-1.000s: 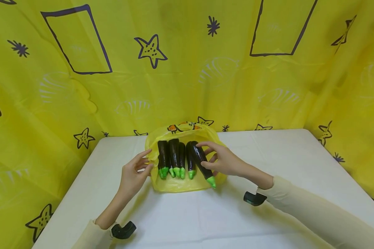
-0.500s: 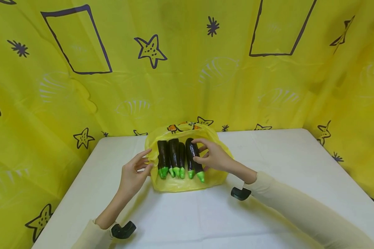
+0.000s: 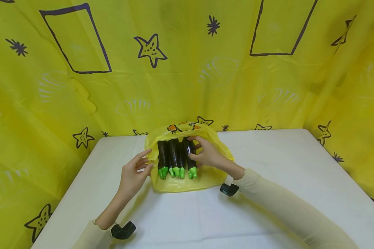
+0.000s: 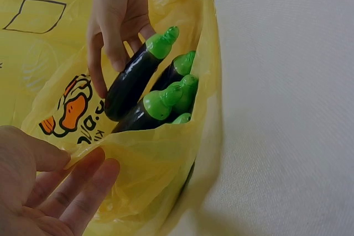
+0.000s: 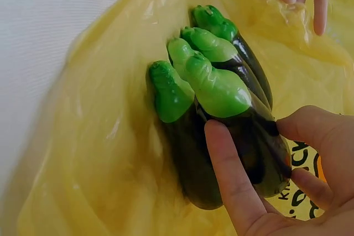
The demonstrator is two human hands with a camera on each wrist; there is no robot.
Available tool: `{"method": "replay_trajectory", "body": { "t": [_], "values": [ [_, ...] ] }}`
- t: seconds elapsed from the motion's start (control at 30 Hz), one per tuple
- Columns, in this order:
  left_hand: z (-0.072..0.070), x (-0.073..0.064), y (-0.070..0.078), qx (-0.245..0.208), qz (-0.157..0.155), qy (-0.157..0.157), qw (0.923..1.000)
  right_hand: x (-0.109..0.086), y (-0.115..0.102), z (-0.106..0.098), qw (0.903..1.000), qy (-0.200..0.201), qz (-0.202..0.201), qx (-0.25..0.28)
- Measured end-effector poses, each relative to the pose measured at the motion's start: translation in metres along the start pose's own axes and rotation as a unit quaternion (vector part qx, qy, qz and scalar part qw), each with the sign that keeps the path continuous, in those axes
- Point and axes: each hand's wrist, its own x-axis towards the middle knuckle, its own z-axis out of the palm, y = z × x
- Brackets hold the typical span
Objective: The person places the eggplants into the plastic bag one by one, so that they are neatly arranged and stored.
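Note:
A yellow plastic bag (image 3: 210, 178) lies on its side with its mouth toward me. Inside, several dark eggplants (image 3: 163, 154) with bright green stem ends are lined up, stems facing the opening. My right hand (image 3: 209, 154) reaches into the bag and holds the rightmost upper eggplant (image 3: 189, 152) between thumb and fingers, laid over another one. In the left wrist view this held eggplant (image 4: 133, 84) is tilted, its green tip toward the opening. My left hand (image 3: 134, 173) pinches the left rim of the bag; thumb and fingers (image 4: 102, 178) grip the thin plastic.
The bag sits on a white-covered table (image 3: 187, 221) near its back edge. A yellow curtain (image 3: 180, 90) with drawn stars and fish hangs behind and at both sides. Black wrist devices (image 3: 123, 230) are on both forearms. A duck print (image 4: 72, 106) shows inside the bag.
My right hand has moved left with the eggplant, carrying it from a slanted position at the bag's right side to lie over its neighbour. The left hand stays at the rim.

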Motion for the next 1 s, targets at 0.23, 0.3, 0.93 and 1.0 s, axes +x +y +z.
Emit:
{"method": "replay_trajectory", "body": {
  "t": [0.23, 0.3, 0.93, 1.0],
  "values": [
    [0.000, -0.001, 0.001, -0.004, 0.003, 0.001, 1.0000, 0.008, 0.003, 0.005, 0.9999, 0.003, 0.008, 0.006],
    [0.000, -0.001, 0.000, -0.004, 0.004, 0.001, 1.0000, 0.009, 0.003, 0.005, 0.9999, 0.005, 0.009, 0.007],
    [0.001, 0.000, 0.000, -0.008, 0.001, 0.002, 1.0000, 0.016, -0.001, 0.012, 0.9987, 0.016, 0.014, -0.047],
    [0.001, 0.000, 0.001, -0.008, -0.002, 0.001, 1.0000, 0.017, -0.001, 0.013, 0.9986, 0.016, 0.013, -0.048]
  ]
}}
